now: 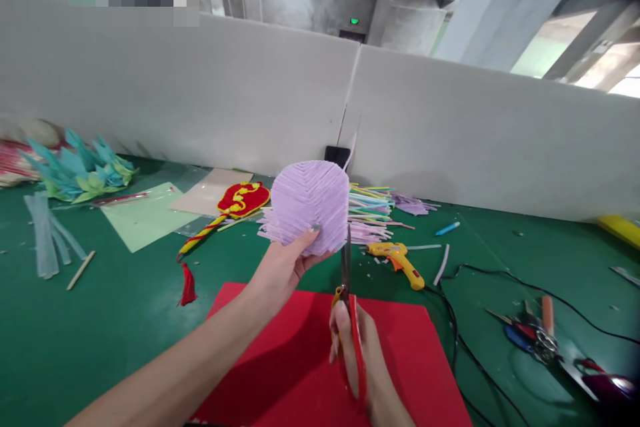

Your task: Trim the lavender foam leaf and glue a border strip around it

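Closest, the right hand [371, 340] is gripping scissors [346, 270] beside the lilac panel [310, 203]; the left hand [284, 268] is pinching it above the green table [145, 333], seemingly for edge-trimming, which is calling for careful blade alignment.

The thumbnail [315, 228] on my left hand [283, 265] has a dark grey-green tint. My left forearm [200, 348] is slender and bare to the near edge of my view. My right hand [369, 337] and right forearm [387, 393] are bare too.
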{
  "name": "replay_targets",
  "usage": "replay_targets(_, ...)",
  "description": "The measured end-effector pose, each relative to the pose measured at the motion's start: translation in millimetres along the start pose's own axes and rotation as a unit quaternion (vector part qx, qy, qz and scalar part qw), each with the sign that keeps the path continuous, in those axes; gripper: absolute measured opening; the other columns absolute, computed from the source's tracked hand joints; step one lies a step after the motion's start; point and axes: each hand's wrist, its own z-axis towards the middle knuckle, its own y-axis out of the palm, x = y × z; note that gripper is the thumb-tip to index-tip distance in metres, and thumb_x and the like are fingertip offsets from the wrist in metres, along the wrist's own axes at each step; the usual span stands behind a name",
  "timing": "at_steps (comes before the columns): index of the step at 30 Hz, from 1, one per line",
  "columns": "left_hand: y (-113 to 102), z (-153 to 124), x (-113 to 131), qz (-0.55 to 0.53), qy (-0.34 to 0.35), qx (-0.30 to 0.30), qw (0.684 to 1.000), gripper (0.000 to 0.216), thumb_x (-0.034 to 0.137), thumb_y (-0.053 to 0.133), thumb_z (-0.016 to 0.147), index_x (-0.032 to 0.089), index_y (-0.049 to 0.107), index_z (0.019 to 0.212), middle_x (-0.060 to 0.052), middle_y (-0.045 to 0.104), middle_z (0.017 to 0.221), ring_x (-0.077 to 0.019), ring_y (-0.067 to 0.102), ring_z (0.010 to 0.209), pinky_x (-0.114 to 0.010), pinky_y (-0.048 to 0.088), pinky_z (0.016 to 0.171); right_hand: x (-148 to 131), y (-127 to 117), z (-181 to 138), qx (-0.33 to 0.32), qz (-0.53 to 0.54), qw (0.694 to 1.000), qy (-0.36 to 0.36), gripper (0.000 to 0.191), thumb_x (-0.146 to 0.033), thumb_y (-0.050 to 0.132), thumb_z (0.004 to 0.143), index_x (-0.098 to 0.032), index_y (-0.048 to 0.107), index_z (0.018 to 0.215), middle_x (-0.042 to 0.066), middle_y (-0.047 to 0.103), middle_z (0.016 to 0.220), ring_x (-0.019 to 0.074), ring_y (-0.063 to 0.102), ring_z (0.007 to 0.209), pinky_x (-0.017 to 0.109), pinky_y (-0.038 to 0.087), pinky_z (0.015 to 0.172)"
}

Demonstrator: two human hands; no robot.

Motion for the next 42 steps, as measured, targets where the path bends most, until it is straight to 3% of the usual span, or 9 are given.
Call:
replay_targets(7, 3, -5, -5, 0.015, 0.016, -0.035, 0.999, 0.05, 0.02, 0.07, 0.073, 0.024, 0.055, 0.121, -0.003, 0.066, 0.113, -0.0215, 0.063, 0.099, -0.034, 0.055, 0.084, -3, 1, -1, -0.001, 0.028, 1.0, 0.009, 0.049, -0.066, 0.042, 0.079, -0.019, 0.045, 0.068, -0.007, 0.037, 0.052, 0.0064, 0.038, 0.038, 0.019, 0.036, 0.036)
replay_targets(14, 4, -8, -11, 0.015, 0.004, -0.016, 1.0, 0.052, 0.021, 0.071, 0.072, 0.025, 0.054, 0.122, -0.003, 0.065, 0.115, -0.0214, 0.063, 0.099, -0.033, 0.055, 0.083, 1, 1, -3, 0.001, -0.001, 1.0, 0.005, 0.048, -0.064, 0.039, 0.082, -0.018, 0.046, 0.07, -0.006, 0.04, 0.052, 0.0067, 0.041, 0.04, 0.019, 0.036, 0.037)
replay_targets(31, 4, -10, -18, 0.011, 0.032, 0.012, 0.999, 0.051, 0.021, 0.07, 0.074, 0.024, 0.054, 0.122, -0.005, 0.065, 0.115, -0.0213, 0.064, 0.096, -0.033, 0.057, 0.079, 1, 7, -4, 0.003, 0.076, 0.996, 0.049, 0.05, -0.068, 0.046, 0.076, -0.019, 0.046, 0.07, -0.008, 0.037, 0.053, 0.0061, 0.04, 0.037, 0.018, 0.037, 0.033)
replay_targets(42, 6, -11, -22, 0.0, 0.028, 0.038, 0.999, 0.055, 0.021, 0.072, 0.071, 0.023, 0.054, 0.123, -0.006, 0.065, 0.113, -0.0241, 0.063, 0.099, -0.037, 0.057, 0.08, -4, 7, -6, 0.012, 0.043, 0.999, 0.027, 0.049, -0.066, 0.047, 0.076, -0.018, 0.047, 0.07, -0.008, 0.035, 0.054, 0.0054, 0.039, 0.037, 0.017, 0.034, 0.033)
